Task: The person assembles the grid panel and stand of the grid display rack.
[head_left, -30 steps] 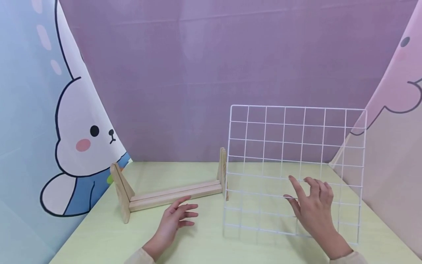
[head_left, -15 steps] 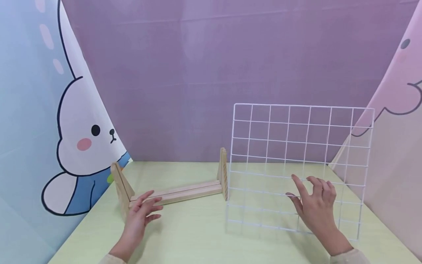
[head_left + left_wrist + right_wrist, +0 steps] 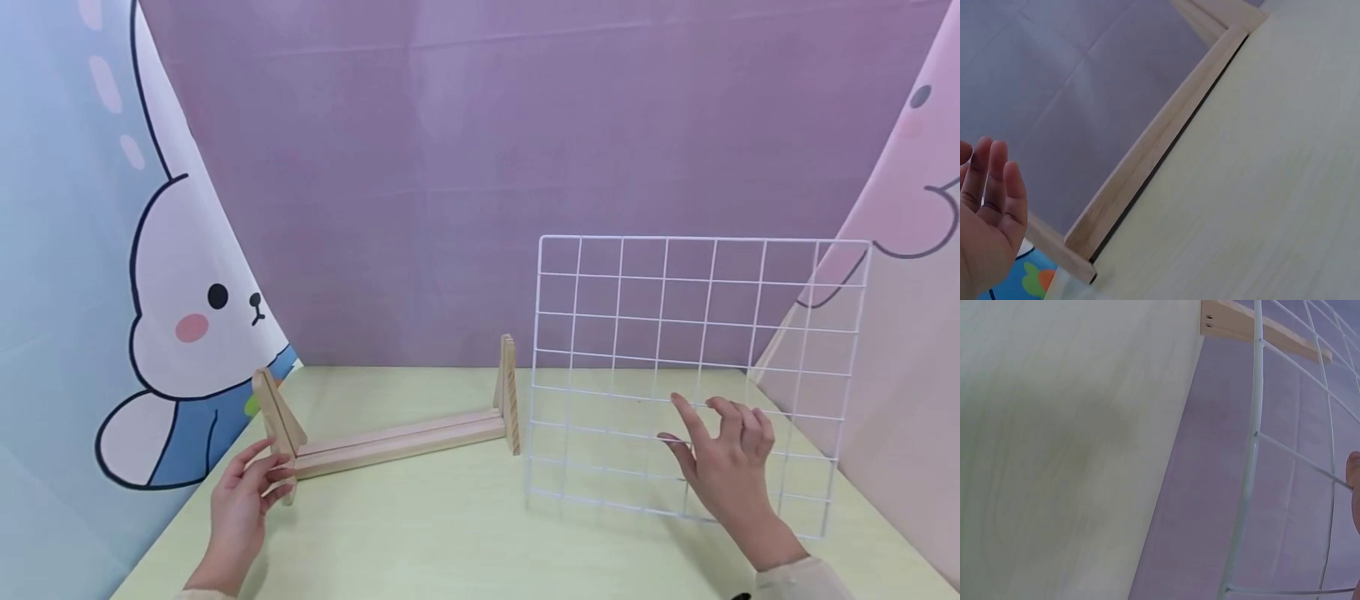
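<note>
A pale wooden stand [image 3: 405, 444], with a long grooved bar between two upright end pieces, rests on the table. My left hand [image 3: 240, 508] is at its left end piece, fingers loosely bent. The fingertips overlap that piece in the head view; whether they touch it cannot be made out. On the right, my right hand [image 3: 729, 475] holds a white wire grid panel [image 3: 705, 323] upright, thumb and fingers at its wires. The right wrist view shows the panel's edge bar [image 3: 1252, 462] and part of the thumb [image 3: 1354, 472]; most of that hand is out of frame.
The pale yellow table [image 3: 420, 533] runs back to a purple curtain [image 3: 420, 183]. A blue cartoon-printed cloth [image 3: 60, 333] hangs at the left, a pink and beige one [image 3: 915, 350] at the right. The stand's right end piece [image 3: 507, 396] stands close to the panel's left edge.
My left hand has moved left, from in front of the stand's bar to its left end piece. The right hand and the wire panel have shifted slightly right. The stand has stayed put.
</note>
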A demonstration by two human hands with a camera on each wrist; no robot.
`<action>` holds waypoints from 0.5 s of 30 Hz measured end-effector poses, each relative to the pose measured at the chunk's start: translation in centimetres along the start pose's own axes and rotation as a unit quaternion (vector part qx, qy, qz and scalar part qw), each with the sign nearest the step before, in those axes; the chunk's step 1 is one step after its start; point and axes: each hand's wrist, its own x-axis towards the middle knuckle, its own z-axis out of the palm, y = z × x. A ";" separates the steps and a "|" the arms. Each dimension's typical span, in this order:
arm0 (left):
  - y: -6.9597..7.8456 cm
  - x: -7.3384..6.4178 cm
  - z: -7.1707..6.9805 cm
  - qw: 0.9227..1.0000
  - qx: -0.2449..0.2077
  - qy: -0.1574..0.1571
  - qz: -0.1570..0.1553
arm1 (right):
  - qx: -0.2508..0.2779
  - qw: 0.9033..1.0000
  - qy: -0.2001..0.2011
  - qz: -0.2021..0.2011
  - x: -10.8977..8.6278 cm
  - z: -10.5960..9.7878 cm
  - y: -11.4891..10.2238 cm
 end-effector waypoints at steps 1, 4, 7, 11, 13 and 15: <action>0.1 0.1 -0.3 1.000 -0.009 0.015 -0.004 | -0.001 1.000 0.001 0.000 -0.1 0.0 0.1; 0.4 0.5 -1.2 0.998 -0.024 0.053 -0.014 | -0.004 1.000 0.015 0.000 -0.2 0.2 0.3; 0.5 0.9 -1.9 0.997 -0.025 0.078 -0.016 | -0.008 1.000 0.029 0.001 -0.2 0.3 0.4; 0.4 1.6 -2.3 0.996 0.007 0.082 -0.031 | -0.006 0.999 0.035 0.000 0.0 0.3 0.5; 0.2 1.9 -2.4 0.995 0.044 0.070 -0.047 | -0.003 0.999 0.032 -0.002 0.2 0.2 0.5; 0.0 2.3 -2.4 0.993 0.086 0.049 -0.060 | 0.000 1.000 0.028 -0.005 0.2 0.2 0.5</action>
